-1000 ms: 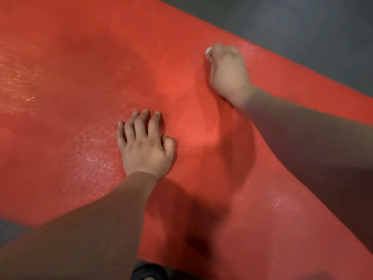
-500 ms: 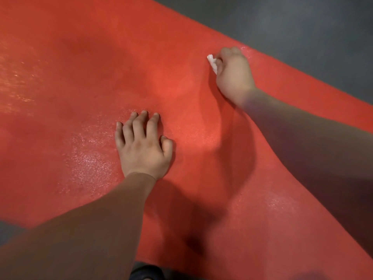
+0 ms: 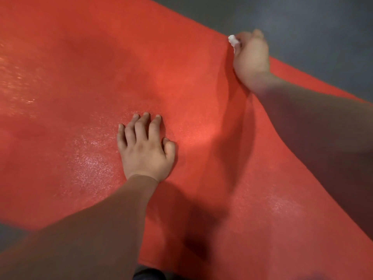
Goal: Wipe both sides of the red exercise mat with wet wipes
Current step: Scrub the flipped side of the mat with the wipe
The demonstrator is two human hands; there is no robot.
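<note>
Two hands are on the red textured foam mat point(image 3: 101, 67), which is spread over grey floor point(image 3: 302, 21). My left hand point(image 3: 145, 150) presses down, fingers spread. My right hand point(image 3: 251, 55) grips a crumpled white wet wipe point(image 3: 233, 40) at the far edge. I judge this side mid-wipe; next I'd sweep back inward.

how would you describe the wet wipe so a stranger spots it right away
Find the big textured red exercise mat on the dark grey floor and follow its far edge to the right hand. A small crumpled white wet wipe pokes out of its grip. It is the only white thing; the left hand, pressed on the mat, holds nothing.
</note>
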